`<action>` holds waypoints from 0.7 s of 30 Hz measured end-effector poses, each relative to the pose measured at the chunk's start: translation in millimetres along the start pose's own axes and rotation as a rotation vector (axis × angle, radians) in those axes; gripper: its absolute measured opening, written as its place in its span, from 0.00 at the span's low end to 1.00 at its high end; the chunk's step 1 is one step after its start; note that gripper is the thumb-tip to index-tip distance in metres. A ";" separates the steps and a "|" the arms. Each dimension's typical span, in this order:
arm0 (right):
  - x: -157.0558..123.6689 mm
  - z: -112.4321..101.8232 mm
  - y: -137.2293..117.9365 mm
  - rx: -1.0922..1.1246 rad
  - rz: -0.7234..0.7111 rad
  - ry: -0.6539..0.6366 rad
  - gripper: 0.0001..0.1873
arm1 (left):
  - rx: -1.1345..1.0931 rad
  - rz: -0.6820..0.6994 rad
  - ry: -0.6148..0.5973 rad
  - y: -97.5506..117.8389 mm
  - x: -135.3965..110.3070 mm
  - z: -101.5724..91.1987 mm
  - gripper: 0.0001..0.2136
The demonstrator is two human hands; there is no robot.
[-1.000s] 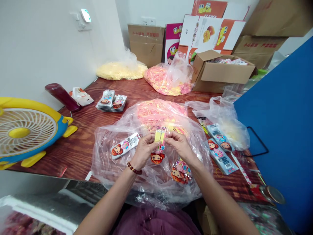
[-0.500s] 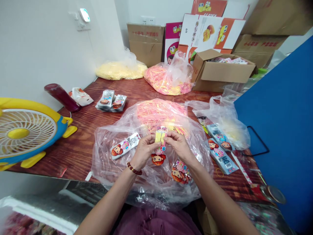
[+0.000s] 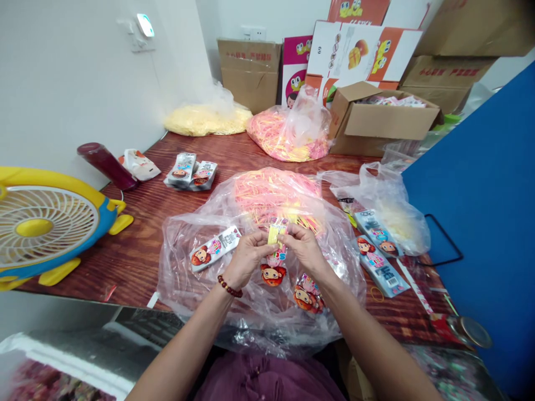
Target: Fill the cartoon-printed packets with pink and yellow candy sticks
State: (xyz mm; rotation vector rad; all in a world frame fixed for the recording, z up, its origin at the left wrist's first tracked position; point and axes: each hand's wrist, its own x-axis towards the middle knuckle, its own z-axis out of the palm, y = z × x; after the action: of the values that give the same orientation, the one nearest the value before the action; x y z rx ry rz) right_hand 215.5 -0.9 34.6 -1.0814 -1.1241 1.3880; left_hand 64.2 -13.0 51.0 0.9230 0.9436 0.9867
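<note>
Pinching from both sides, the left hand and the right hand are holding a cartoon-printed packet at the centre of the head view! Each grip is clamping on it, thumb against fingers, and yellow sticks are showing through the clear part between them. Below, crumpled clear plastic is spreading across the wood-grained surface. Just beyond the hands, a heap of pink and yellow sticks is lying under the film. One silver-ended packet stack is resting left of the left hand, while more printed packets are lying beside the right wrist. Out left, a yellow-and-blue fan is standing; at the back, an open carton is holding wrapped packs.
</note>
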 end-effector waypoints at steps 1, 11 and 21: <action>-0.3 0.0 0.7 -0.002 -0.002 0.006 0.11 | -0.010 -0.009 -0.003 -0.7 -0.1 -0.2 0.13; -0.1 1.3 1.1 0.037 0.056 -0.009 0.13 | 0.023 0.003 -0.018 2.8 -0.5 -1.5 0.11; -1.5 3.5 3.6 0.029 0.063 0.007 0.13 | 0.059 -0.010 -0.018 -0.6 0.8 -0.4 0.10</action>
State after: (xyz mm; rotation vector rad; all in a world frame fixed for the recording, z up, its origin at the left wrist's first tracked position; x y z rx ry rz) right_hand 211.6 -2.9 31.7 -1.1081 -1.0697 1.4446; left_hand 64.1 -12.4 50.1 0.9741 0.9659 0.9447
